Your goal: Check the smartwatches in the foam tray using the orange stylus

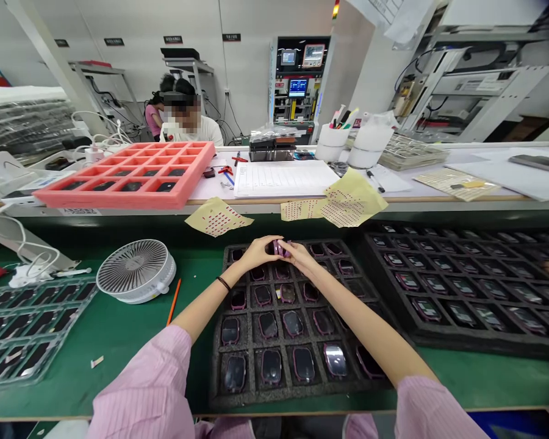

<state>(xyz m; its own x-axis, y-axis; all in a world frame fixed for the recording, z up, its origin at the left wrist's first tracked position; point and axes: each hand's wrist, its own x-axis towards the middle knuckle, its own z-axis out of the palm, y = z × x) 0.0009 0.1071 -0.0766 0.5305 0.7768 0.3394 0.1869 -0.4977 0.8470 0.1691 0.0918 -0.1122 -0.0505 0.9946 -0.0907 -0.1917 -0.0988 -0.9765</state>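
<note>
Now | my left hand [257, 254] and right hand [302, 257] | fingers closed narrow, both pinching one small purple-framed part [279, 247] evenly by its edges | above black foam tray [218, 366] holding like parts [271, 366]

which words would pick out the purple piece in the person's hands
On the green workbench, find the black foam tray beside a white desk fan. At its far edge, one small purple-rimmed piece is pinched between the left hand and right hand, the only one not lying in a cell.
</note>
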